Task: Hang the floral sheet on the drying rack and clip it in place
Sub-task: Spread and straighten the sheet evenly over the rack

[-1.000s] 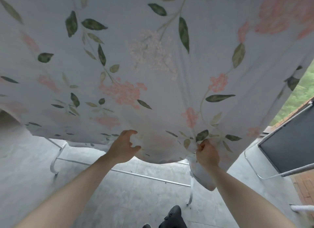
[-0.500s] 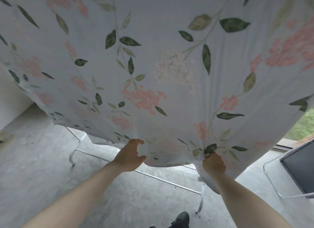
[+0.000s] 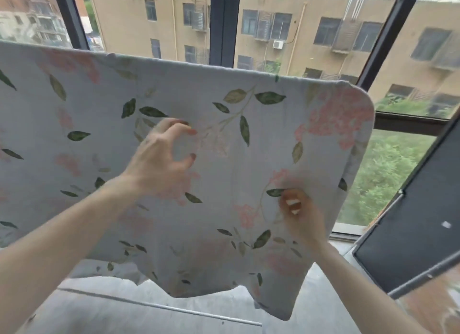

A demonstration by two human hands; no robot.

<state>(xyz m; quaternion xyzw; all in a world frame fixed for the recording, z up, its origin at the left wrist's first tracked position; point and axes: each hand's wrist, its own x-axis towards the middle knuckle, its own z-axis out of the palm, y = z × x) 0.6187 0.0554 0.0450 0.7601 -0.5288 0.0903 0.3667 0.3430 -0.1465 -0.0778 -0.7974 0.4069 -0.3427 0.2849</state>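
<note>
The floral sheet, pale with pink blossoms and green leaves, hangs draped over the drying rack's top bar, which it hides. Its lower edge falls unevenly near the floor. A thin lower bar of the rack shows beneath it. My left hand is raised in front of the cloth at mid-height, fingers loosely curved and spread, holding nothing. My right hand is lower and to the right, in front of the sheet, blurred with fingers curled. I cannot make out whether it pinches anything.
A large window with dark frames stands behind the rack, with buildings and trees outside. A dark panel in a metal frame leans in at the right, close to my right arm. Grey floor lies below.
Both hands let go of the sheet's lower edge and rose in front of the cloth. My view tilted up from the floor to the top of the rack and the window.
</note>
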